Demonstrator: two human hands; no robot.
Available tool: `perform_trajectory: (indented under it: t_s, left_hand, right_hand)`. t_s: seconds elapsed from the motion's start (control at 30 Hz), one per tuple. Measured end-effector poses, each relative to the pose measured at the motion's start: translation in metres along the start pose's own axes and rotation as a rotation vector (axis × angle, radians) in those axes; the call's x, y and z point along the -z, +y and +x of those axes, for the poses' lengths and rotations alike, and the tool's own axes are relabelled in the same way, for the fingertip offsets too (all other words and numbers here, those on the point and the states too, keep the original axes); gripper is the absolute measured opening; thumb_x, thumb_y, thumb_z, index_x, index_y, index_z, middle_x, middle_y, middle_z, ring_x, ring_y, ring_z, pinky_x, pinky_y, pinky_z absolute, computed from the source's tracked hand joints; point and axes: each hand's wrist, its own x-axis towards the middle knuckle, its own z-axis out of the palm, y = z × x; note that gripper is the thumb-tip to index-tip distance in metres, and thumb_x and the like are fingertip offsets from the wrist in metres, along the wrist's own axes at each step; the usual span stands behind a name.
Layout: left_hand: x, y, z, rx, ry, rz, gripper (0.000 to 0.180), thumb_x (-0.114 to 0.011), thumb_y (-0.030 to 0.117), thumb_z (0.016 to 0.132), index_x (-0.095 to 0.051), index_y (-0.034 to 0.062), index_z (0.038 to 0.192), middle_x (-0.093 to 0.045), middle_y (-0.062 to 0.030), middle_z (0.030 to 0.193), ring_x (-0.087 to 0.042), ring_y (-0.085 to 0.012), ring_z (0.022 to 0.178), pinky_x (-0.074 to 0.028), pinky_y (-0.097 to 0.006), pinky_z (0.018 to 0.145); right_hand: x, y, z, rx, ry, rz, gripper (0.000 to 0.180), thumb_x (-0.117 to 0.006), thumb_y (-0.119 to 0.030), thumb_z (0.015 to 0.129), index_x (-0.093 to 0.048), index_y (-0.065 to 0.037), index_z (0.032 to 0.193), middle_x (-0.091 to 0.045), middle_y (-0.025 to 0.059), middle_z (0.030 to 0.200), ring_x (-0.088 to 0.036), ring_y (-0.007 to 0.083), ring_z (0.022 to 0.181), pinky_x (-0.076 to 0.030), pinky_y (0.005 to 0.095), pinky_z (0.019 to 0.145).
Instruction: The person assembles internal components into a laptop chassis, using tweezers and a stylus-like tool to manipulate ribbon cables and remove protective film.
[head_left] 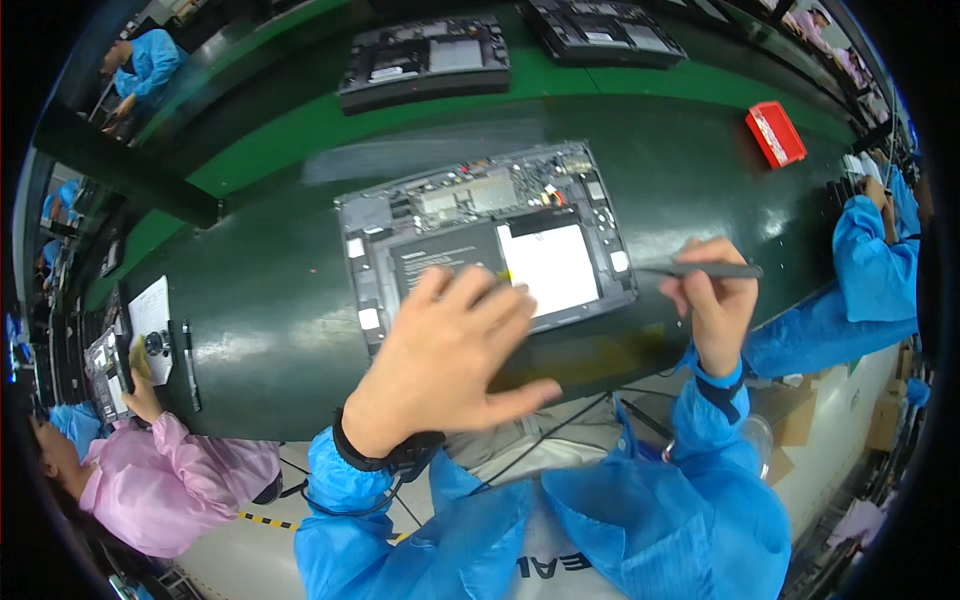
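The right hand [712, 300] has its grip closed on a thin grey tool [700, 270], pinched like a pen. The tool lies almost flat and its tip points left, just beside the right edge of the open tablet [480, 235]. The left hand [445, 355] holds nothing. Its grip is wide open, with the fingers spread and flat over the near edge of the tablet. The fingertips reach onto the dark battery [445, 262] and close to the white sheet [550, 268] stuck on it. I cannot tell if the palm presses down or only floats above.

The tablet lies with its back cover off in the middle of the dark green table [260, 300]. Small parts and a circuit board [480, 190] show along its far side.

Things could go wrong here, I think. The tool tip could slip and scratch the tiny parts if the hand pushes too hard. The flat hand could slide the tablet if it leans sideways, and then the tool would miss its spot.

More open tablets [425, 60] wait further back. A red box [775, 132] sits far right. Other people in blue and pink coats work at the sides
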Motion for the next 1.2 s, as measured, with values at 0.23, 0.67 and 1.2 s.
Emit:
perform_trajectory:
  t_s: [0.23,0.67,1.2]
  left_hand:
    - [-0.099,0.086,-0.008,-0.18,0.045,-0.04,0.06,-0.072,0.055,0.085,-0.069,0.0091,0.124,-0.064,-0.0074,0.12,-0.058,-0.0231,0.108,-0.046,-0.038,0.094]
    - [-0.124,0.09,-0.015,-0.017,-0.121,0.053,0.077,-0.067,0.061,0.086,-0.063,0.0059,0.14,-0.056,-0.0105,0.138,-0.053,-0.0321,0.118,-0.044,-0.051,0.101]
    - [-0.127,0.09,-0.017,0.003,-0.084,0.034,0.071,-0.07,0.058,0.087,-0.066,0.0031,0.132,-0.054,-0.0104,0.143,-0.052,-0.0325,0.121,-0.042,-0.052,0.102]
  right_hand:
    - [0.029,0.024,-0.082,-0.374,0.035,-0.199,0.013,-0.074,-0.006,0.096,-0.069,0.003,0.104,-0.073,0.0082,0.091,-0.064,0.0085,0.07,-0.046,0.0214,0.06]
    - [-0.006,0.025,-0.08,-0.016,-0.135,-0.473,0.02,-0.078,-0.001,0.087,-0.071,0.001,0.105,-0.072,0.0131,0.09,-0.066,0.0229,0.071,-0.05,0.0317,0.062]
    - [-0.008,0.024,-0.089,0.0,-0.069,-0.605,0.019,-0.078,0.003,0.085,-0.071,0.0,0.102,-0.071,0.0127,0.088,-0.067,0.0232,0.072,-0.051,0.0317,0.062]
